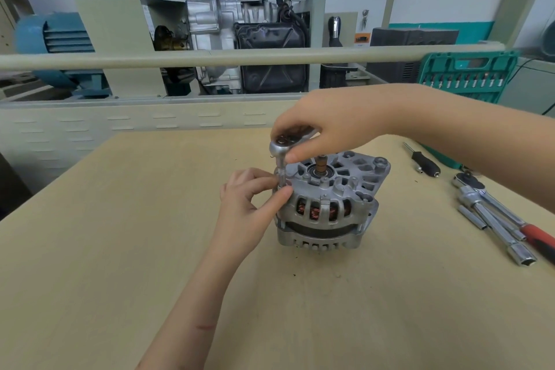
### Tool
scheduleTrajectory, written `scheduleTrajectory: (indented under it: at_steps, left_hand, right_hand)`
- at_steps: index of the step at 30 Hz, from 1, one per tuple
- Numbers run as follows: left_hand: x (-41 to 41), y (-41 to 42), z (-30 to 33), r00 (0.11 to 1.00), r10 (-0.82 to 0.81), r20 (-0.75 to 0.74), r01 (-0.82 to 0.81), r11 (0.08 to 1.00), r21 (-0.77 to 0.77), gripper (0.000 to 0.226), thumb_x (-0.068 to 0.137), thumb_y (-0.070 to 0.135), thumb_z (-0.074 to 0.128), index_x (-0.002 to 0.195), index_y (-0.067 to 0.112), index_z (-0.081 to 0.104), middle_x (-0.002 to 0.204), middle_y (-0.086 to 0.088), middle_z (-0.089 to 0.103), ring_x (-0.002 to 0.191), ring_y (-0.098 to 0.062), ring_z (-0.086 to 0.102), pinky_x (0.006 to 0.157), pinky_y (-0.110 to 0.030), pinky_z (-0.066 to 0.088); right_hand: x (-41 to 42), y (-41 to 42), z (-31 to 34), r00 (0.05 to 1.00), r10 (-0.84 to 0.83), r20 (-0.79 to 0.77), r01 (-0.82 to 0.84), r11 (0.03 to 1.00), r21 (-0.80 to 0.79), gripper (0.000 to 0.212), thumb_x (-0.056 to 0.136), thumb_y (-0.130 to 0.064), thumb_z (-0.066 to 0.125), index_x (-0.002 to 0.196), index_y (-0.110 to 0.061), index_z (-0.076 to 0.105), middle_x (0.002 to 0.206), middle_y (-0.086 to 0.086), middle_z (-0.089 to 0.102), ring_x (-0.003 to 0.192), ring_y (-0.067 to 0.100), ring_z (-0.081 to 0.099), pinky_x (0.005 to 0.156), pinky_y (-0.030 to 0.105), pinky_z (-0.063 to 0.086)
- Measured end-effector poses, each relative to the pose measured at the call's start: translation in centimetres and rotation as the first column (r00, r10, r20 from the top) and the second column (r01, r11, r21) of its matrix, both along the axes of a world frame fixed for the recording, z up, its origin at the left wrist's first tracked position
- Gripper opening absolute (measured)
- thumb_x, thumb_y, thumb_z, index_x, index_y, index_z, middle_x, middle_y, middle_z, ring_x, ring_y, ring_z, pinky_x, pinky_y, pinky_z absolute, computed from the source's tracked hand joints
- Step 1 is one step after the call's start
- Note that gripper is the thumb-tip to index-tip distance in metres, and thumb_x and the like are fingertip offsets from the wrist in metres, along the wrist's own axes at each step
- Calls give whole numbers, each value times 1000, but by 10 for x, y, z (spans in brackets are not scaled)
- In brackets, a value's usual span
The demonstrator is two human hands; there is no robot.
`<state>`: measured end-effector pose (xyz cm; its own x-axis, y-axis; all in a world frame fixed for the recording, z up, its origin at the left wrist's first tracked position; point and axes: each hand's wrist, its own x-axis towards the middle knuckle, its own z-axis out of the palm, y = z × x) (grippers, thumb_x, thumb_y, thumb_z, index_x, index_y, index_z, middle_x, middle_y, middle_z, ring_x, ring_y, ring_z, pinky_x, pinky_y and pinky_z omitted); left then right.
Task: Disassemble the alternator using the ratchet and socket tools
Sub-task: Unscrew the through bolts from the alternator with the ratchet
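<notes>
— So, how far along would you put it?

— Early, I'd judge. Starting from the left: the left hand pinches the socket between thumb and fingertips, steadying it upright at the left edge of the alternator. The ratchet sits on top of that socket, and the right hand is curled over its head and handle, gripping it from above.

— And the alternator itself?

— Standing on end in the middle of the wooden surface, shaft up. Both housing halves look joined, the copper windings show only through the slots, and no loose bolts or removed parts lie near it that I can see. So this seems to be one of the through-bolts being worked; whether it has loosened at all I cannot tell.

— What remains?

— Probably most of it: the other bolts round the rim, then splitting the housing. Further right lie a small black-handled driver, a second ratchet with a red-handled tool beside it, extension bars, and the green tool case behind.
</notes>
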<state>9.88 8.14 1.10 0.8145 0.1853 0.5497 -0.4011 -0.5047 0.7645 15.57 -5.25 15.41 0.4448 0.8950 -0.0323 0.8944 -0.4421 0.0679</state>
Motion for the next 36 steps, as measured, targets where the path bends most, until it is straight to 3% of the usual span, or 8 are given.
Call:
scheduleTrajectory:
  at_steps: [5, 8, 11, 15, 20, 25, 29, 36]
  left_hand:
    - [3, -6, -2, 988, 140, 66, -144, 988, 56, 29, 67, 35, 75, 58, 40, 48, 71, 16, 52, 85, 3, 46, 85, -13, 22]
    - [3, -4, -2, 995, 89, 46, -89, 996, 2, 23, 66, 37, 76, 61, 39, 53, 76, 16, 57, 89, 0, 49, 87, -30, 32]
    - [2, 0, -2, 1000, -20, 0, 20, 998, -67, 18, 77, 25, 72, 71, 39, 62, 86, 16, 61, 98, -6, 50, 91, -37, 38]
    - [3, 1, -1, 999, -42, 2, 42, 998, -56, 27, 79, 12, 69, 67, 34, 60, 82, 15, 60, 94, -7, 51, 86, -30, 37]
    - [5, -5, -4, 999, 38, 30, -37, 999, -40, 21, 74, 28, 69, 62, 31, 52, 75, 13, 55, 88, 1, 47, 83, -22, 34]
    - [5, 1, -3, 1000, -23, -12, 22, 996, -83, 22, 77, 17, 71, 65, 31, 58, 79, 15, 59, 87, 0, 49, 72, -7, 31]
    - [4, 4, -1, 989, -126, -73, 119, 988, -95, 22, 81, 15, 66, 71, 34, 64, 85, 15, 61, 93, -1, 49, 75, -7, 33]
    - [5, -4, -1, 999, 47, -12, -47, 997, -57, 21, 69, 34, 71, 59, 31, 53, 71, 12, 50, 83, 4, 45, 81, -25, 33]
  right_hand:
    - [-4, 4, -8, 966, -67, 250, 67, 998, 9, 47, 80, -62, 37, 69, -17, 45, 57, -6, 44, 52, 8, 39, 48, 26, 28]
    - [-3, 4, -9, 974, -61, 219, 54, 998, 37, 43, 84, -57, 40, 69, -17, 44, 57, -8, 42, 51, 5, 37, 47, 23, 27]
    - [0, 1, -4, 996, -23, 82, 21, 999, 24, 29, 89, -44, 49, 94, -17, 56, 69, -11, 51, 61, 2, 46, 57, 12, 38]
    - [3, -2, -1, 1000, 9, -16, -8, 1000, 30, 33, 89, -36, 52, 113, -15, 60, 96, 1, 65, 87, 17, 58, 80, 32, 44]
    - [5, 5, -8, 989, -73, 129, 62, 995, 83, 54, 82, -56, 46, 86, -5, 61, 52, -7, 47, 47, 5, 40, 48, 14, 34]
    - [5, 7, -2, 997, -34, 69, 31, 999, 37, 37, 87, -46, 49, 97, -13, 62, 63, -8, 53, 54, 3, 45, 55, 8, 36]
    - [4, 3, 2, 1000, -3, -19, 3, 1000, -5, 33, 89, -37, 51, 109, -13, 61, 93, 6, 65, 81, 19, 58, 74, 27, 44]
    - [3, 11, -4, 983, -104, 150, 107, 994, -13, 56, 82, -59, 41, 82, -7, 61, 52, -5, 59, 44, 6, 49, 42, 16, 35]
